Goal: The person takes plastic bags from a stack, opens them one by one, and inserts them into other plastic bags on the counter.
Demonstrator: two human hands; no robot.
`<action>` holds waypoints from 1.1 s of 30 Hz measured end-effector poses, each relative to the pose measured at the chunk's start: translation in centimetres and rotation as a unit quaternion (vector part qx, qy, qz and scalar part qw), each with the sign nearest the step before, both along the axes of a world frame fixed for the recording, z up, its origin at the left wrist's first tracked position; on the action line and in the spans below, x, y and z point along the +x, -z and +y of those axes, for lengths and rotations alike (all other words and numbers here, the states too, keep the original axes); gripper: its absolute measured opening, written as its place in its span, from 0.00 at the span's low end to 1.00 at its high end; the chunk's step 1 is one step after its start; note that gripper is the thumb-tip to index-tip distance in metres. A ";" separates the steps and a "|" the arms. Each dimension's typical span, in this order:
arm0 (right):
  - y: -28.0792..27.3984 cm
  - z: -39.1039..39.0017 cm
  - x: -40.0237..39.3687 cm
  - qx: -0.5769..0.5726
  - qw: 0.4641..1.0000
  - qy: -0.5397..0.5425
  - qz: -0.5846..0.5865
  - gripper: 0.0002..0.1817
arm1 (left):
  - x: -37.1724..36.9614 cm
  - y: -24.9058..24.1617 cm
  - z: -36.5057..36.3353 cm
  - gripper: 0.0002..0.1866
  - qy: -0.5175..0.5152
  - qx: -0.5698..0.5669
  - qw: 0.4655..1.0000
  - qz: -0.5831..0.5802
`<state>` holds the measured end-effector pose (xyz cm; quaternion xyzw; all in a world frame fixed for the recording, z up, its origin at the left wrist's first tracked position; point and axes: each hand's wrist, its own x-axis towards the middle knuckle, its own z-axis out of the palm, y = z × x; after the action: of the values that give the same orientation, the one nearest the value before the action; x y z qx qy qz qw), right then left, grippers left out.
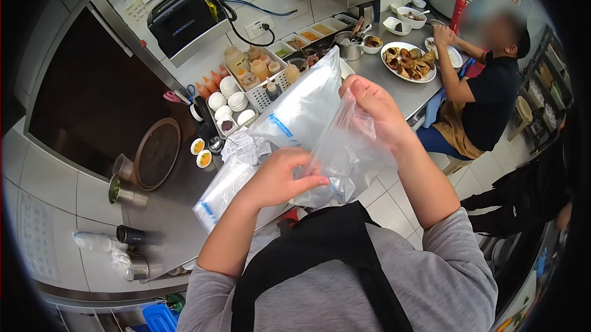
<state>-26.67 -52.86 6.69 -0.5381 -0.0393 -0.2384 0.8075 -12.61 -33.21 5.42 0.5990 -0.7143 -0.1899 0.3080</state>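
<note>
Above the near edge of the long grey steel surface (pixel 381 70), both hands are gripping a clear, crinkled plastic bag with blue print (pixel 320 129), holding it in the air clear of the surface. The left hand (pixel 280 175) is pinching the bag's lower part, its fingers (pixel 308 181) curled together on the film, while the right hand (pixel 375 107) is gripping the upper part, its fingers clamped on a fold of plastic near the top. Just below the left hand, a flat stack of similar clear plastic bags (pixel 218 193) is lying on the surface near its front edge. Farther along the surface, a white slotted plastic basket of sauce bottles (pixel 258 73) is standing beside stacked small white sauce cups (pixel 231 101), and two little dishes of yellow sauce (pixel 200 153) are sitting near a round dark wooden board (pixel 157 153). Toward the far end of the surface, a white oval plate of fried brown food (pixel 409 61) is resting in front of another person in a dark shirt (pixel 492 101), who is seated at the surface's edge with hands raised near the face.
</note>
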 end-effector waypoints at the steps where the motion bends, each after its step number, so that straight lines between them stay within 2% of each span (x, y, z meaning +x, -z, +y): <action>1: -0.1 -0.6 0.0 -0.026 1.000 -0.002 0.003 0.13 | 0.2 -0.2 0.1 0.15 -0.003 -0.001 1.000 -0.003; 3: 0.1 -1.4 -0.4 -0.053 0.999 -0.009 0.003 0.12 | 0.5 -0.5 0.3 0.14 -0.041 -0.178 0.982 0.054; 4: 0.5 -1.6 -0.8 -0.220 0.972 -0.084 0.022 0.11 | 0.5 -0.7 0.4 0.14 -0.045 -0.179 0.981 0.051; 5: 0.8 -1.7 -0.9 -0.380 0.911 -0.155 0.038 0.10 | 0.6 -1.0 0.6 0.14 -0.033 -0.216 0.951 0.221; 6: 1.1 -1.8 -0.7 -0.381 0.910 -0.159 0.034 0.10 | 0.6 -1.3 0.8 0.14 -0.019 -0.247 0.890 0.383; 7: 1.7 -1.9 -0.5 -0.385 0.913 -0.120 0.062 0.10 | 1.4 -0.7 1.6 0.13 0.015 -0.183 0.877 0.444; 8: 2.1 -1.9 -0.2 -0.388 0.914 -0.081 0.091 0.11 | 0.7 -0.9 1.7 0.13 0.012 -0.185 0.878 0.442; 9: 2.3 -2.0 0.0 -0.208 0.975 -0.033 0.066 0.09 | -0.3 -1.2 1.6 0.15 -0.063 -0.108 0.912 0.390; 10: 2.6 -2.0 0.5 -0.209 0.975 -0.037 0.064 0.09 | -1.0 -1.4 1.4 0.18 -0.138 -0.029 0.932 0.333; 11: 3.0 -1.8 1.2 -0.102 0.994 0.043 -0.007 0.09 | -0.7 -1.5 0.9 0.20 -0.104 -0.024 0.984 0.143; 12: 3.1 -1.7 1.7 0.008 0.989 0.121 -0.078 0.09 | -0.9 -1.8 0.7 0.20 -0.108 -0.025 0.984 0.142; 13: 3.1 -1.4 1.9 0.014 0.988 0.121 -0.100 0.09 | -1.2 -2.3 0.6 0.18 -0.150 0.036 0.982 0.112; 14: 3.0 -1.4 1.6 0.014 0.988 0.119 -0.101 0.09 | -1.4 -2.7 0.5 0.16 -0.189 0.097 0.974 0.081; 16: 3.1 -1.8 0.5 0.132 0.987 -0.091 -0.030 0.10 | 1.3 -0.4 1.0 0.16 -0.190 0.060 0.974 0.105; 17: 3.5 -2.2 -0.2 0.131 0.987 -0.093 -0.030 0.10 | 2.4 -0.1 1.3 0.15 -0.182 -0.028 0.969 0.164; 18: 3.9 -2.6 -1.0 -0.022 0.983 -0.171 0.062 0.09 | 2.7 -0.3 1.4 0.15 -0.172 -0.116 0.953 0.221; 19: 4.1 -2.8 -1.3 -0.174 0.942 -0.242 0.151 0.09 | 2.4 -0.6 1.4 0.15 -0.173 -0.117 0.953 0.220; 20: 3.9 -2.8 -1.2 -0.175 0.942 -0.243 0.150 0.09 | 1.5 -1.4 1.4 0.13 -0.138 -0.150 0.914 0.351; 21: 3.5 -2.7 -1.1 -0.255 0.921 -0.241 0.169 0.10 | 0.8 -1.8 1.4 0.12 -0.099 -0.180 0.856 0.474; 22: 3.4 -2.6 -1.1 -0.332 0.894 -0.237 0.188 0.12 | 0.7 -1.1 1.8 0.12 -0.100 -0.180 0.856 0.474; 23: 4.4 -3.2 -0.6 -0.331 0.894 -0.237 0.188 0.12 | 0.6 -0.1 2.2 0.13 -0.088 -0.073 0.841 0.528; 24: 6.0 -4.2 0.2 -0.188 0.970 -0.111 0.107 0.13 | 0.4 0.2 2.3 0.14 -0.074 0.036 0.814 0.575; 25: 7.2 -5.0 0.7 -0.036 0.999 0.021 0.021 0.13 | 0.2 0.2 1.9 0.14 -0.074 0.035 0.813 0.576; 26: 7.1 -5.0 0.7 -0.037 0.999 0.020 0.022 0.13 | -0.3 -0.3 1.0 0.16 -0.052 0.115 0.905 0.406; 27: 6.9 -5.1 0.8 0.029 0.998 0.047 0.025 0.15 | -0.6 -0.7 0.5 0.19 -0.027 0.190 0.957 0.217; 28: 6.7 -5.2 0.8 0.095 0.992 0.075 0.027 0.16 | -0.3 -0.2 0.4 0.19 -0.027 0.188 0.958 0.217; 29: 7.1 -5.2 0.7 0.092 0.993 0.076 0.025 0.16 | 0.2 0.6 0.3 0.20 -0.062 0.152 0.962 0.216; 30: 8.2 -5.0 0.2 0.148 0.986 0.025 0.066 0.18 | 0.4 0.8 0.3 0.20 -0.098 0.115 0.965 0.215; 31: 9.3 -4.9 -0.3 0.204 0.973 -0.026 0.108 0.20 | 0.8 0.5 0.3 0.16 -0.122 0.032 0.962 0.243; 32: 10.6 -5.4 -0.8 0.201 0.973 -0.026 0.108 0.20 | 1.3 0.2 0.2 0.16 -0.122 0.030 0.962 0.244; 33: 11.8 -5.8 -1.3 0.138 0.970 -0.136 0.147 0.21 | 1.8 -0.1 0.3 0.16 -0.114 -0.049 0.883 0.453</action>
<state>-28.00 -58.69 -5.08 -0.4405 0.0402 -0.0479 0.8956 -10.79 -32.94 5.51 0.5090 -0.4321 -0.3695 0.6463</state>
